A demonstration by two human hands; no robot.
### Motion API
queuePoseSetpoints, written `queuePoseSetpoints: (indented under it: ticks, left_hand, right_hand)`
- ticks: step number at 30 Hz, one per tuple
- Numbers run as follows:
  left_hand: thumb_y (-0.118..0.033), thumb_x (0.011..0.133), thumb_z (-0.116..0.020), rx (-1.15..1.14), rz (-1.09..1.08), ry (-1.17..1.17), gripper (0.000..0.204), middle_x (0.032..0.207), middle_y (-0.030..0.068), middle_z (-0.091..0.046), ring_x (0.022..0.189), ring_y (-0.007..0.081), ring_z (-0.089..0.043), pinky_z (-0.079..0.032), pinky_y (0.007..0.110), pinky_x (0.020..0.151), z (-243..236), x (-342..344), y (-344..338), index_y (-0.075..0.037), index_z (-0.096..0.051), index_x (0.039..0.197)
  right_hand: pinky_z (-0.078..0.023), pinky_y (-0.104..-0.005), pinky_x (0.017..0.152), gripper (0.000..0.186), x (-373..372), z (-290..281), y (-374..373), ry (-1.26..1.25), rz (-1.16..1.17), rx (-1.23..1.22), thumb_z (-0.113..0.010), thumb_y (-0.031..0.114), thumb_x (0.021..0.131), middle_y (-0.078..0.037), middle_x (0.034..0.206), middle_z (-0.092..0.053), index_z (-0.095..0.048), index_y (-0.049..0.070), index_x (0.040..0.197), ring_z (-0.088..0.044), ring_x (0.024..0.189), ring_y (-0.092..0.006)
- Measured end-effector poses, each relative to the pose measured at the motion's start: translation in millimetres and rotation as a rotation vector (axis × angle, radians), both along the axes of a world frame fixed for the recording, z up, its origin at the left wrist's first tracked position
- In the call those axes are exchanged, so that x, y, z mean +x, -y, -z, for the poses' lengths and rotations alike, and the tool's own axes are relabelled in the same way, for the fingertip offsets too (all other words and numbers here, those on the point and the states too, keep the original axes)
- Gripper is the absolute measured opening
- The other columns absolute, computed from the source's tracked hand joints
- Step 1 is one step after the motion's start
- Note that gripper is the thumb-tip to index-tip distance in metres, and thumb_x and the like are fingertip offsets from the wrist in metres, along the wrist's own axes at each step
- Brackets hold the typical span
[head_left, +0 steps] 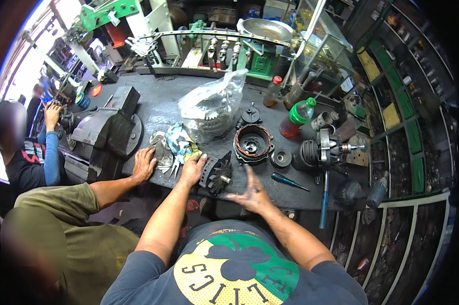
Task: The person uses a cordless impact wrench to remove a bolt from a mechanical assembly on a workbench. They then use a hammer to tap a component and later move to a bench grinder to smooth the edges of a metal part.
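shirt: nearest the camera, the person's dark shirt [209, 284] bears a round yellow and green print with a dark clover and an arc of large dark letters.
other writing: a co-worker's black top [30, 161], far left, has red and white lettering; the bottle of red liquid [296, 120] wears a green label, its print too small to read.
finned part: the black finned part [220, 178] is at the near edge of the desk [155, 96], between the person's two hands.
its direction: the bare shaft stub [226, 179] points to the right; the long axis, judged by that stub, runs roughly left to right.
left hand: the left hand [193, 170] is beside the finned part's slotted piece [208, 172], fingers bent; whether its grip has hold of it, i cannot tell.
right hand: the right hand [252, 195] is just right of the finned part, grip wide, fingers spread, holding nothing.
beyond the hands: a copper-wound housing [253, 142], with a round pulley [280, 158] and a blue screwdriver [289, 181] to the right.
left side: another person's hand [144, 163] rests by the rags [181, 144].
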State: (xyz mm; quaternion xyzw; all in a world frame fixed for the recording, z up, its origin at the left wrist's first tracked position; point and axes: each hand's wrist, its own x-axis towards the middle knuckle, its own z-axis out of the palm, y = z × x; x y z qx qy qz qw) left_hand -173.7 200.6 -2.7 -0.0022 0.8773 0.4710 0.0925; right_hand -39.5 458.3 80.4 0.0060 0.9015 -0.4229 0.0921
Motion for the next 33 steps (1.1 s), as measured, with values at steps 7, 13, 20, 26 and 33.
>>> queuePoseSetpoints:
  ticks: [7,13,20,26,33]
  left_hand:
    - [-0.055,0.107,-0.057,0.005,0.075,0.034,0.066,0.122,0.0277,-0.075,0.118,0.0391,-0.072,-0.052,0.043,0.104,-2,-9,0,0.006,-0.073,0.126]
    - [-0.053,0.109,-0.056,0.003,0.118,0.055,0.066,0.124,0.0252,-0.076,0.118,0.0313,-0.072,-0.050,0.039,0.106,-10,-8,-3,0.007,-0.070,0.133]
    - [-0.053,0.108,-0.057,0.026,0.074,-0.062,0.062,0.111,0.0266,-0.077,0.106,0.0399,-0.074,-0.054,0.043,0.096,-5,-2,-2,0.006,-0.075,0.118]
    - [-0.054,0.107,-0.059,0.065,0.011,-0.038,0.064,0.114,0.0277,-0.077,0.110,0.0389,-0.074,-0.054,0.043,0.099,8,-2,0,0.007,-0.075,0.118]
    - [-0.053,0.107,-0.060,0.084,0.044,-0.035,0.062,0.114,0.0260,-0.078,0.108,0.0359,-0.074,-0.054,0.041,0.098,-12,1,-6,0.006,-0.075,0.119]
  right_hand:
    - [-0.046,-0.0518,0.120,0.146,-37,36,68,0.016,0.138,-0.207,-0.102,0.048,0.066,-0.041,0.157,-0.035,-0.011,-0.002,0.168,-0.047,0.144,-0.0541]
    - [-0.046,-0.0510,0.119,0.135,-27,29,61,-0.035,0.239,-0.235,-0.102,0.041,0.066,-0.037,0.153,-0.042,-0.021,-0.003,0.165,-0.049,0.143,-0.0514]
    - [-0.048,-0.0522,0.116,0.129,-12,28,55,-0.159,0.083,-0.063,-0.101,0.033,0.067,-0.041,0.149,-0.039,-0.020,-0.003,0.161,-0.050,0.137,-0.0565]
    - [-0.047,-0.0478,0.119,0.123,22,16,18,0.282,0.349,-0.888,-0.092,0.034,0.079,-0.023,0.154,-0.048,-0.014,0.000,0.168,-0.054,0.140,-0.0385]
    - [-0.051,-0.0517,0.113,0.109,45,-21,-77,0.028,0.363,-0.698,-0.085,0.045,0.081,-0.022,0.154,-0.052,-0.031,0.007,0.167,-0.059,0.135,-0.0386]
